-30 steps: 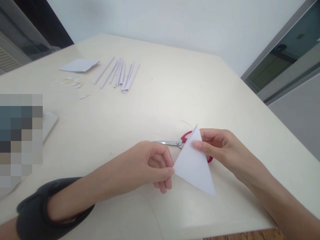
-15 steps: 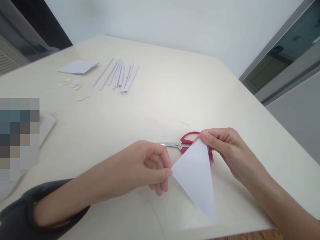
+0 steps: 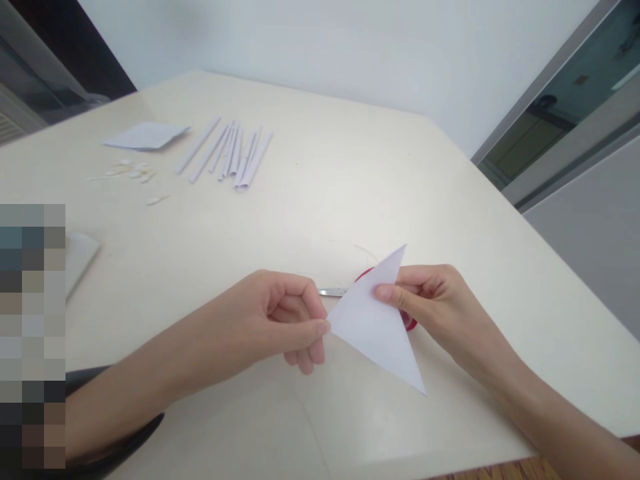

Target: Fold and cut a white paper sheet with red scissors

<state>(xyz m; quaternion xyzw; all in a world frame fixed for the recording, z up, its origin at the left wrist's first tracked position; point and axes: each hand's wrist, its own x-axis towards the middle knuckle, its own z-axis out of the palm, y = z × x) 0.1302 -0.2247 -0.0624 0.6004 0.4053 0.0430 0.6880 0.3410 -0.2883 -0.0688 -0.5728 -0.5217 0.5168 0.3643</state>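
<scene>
A white paper triangle (image 3: pixel 367 327) is held up between my two hands, above the table. My left hand (image 3: pixel 287 320) pinches its left corner between thumb and forefinger, the other fingers curled loosely. On the right edge, my right hand (image 3: pixel 430 297) grips the triangle with the thumb in front and the fingers behind. One point of the paper sticks up past that thumb, another hangs down to the right. Behind the sheet lies a pair of scissors (image 3: pixel 333 292) with red handles, mostly hidden by the paper and my right hand.
Several rolled paper tubes (image 3: pixel 233 150) lie in a row at the far left, beside a folded white paper (image 3: pixel 147 135). Several cotton swabs (image 3: pixel 135 170) are scattered in front of these. Another white sheet or pad (image 3: pixel 83 257) rests at the left, partly covered by a blurred patch.
My right hand has shifted its hold from the paper's top corner down along the right edge. The triangle has turned, its lower corner rising. My left hand still pinches the left corner.
</scene>
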